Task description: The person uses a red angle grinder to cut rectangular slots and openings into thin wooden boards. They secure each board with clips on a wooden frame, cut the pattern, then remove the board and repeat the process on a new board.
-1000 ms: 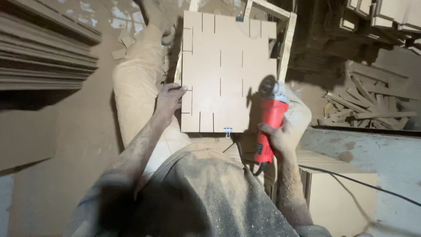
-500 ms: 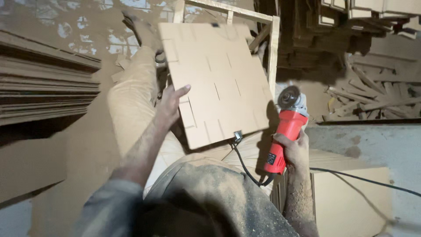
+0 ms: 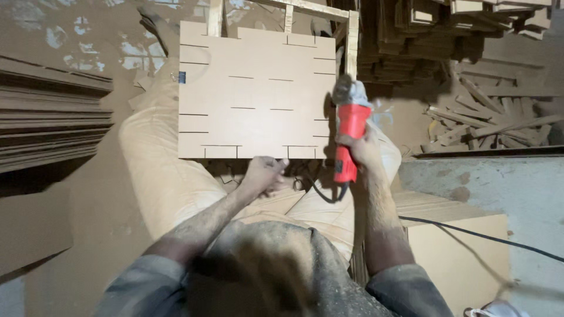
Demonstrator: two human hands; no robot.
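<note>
Right hand fingers grip red grinder; left hand, loosely curled, touches slotted board.

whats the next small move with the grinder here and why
Probably bring the red grinder in to the board's right edge. The right hand holds it just beside that edge, disc end up, and the left hand sits at the board's near edge, seemingly steadying it across the lap.

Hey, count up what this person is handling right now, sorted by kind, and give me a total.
Slotted brown board: 1, its near edge by the left hand
Red angle grinder: 1, gripped in the right hand
Black power cord: 1
Total: 3
</note>
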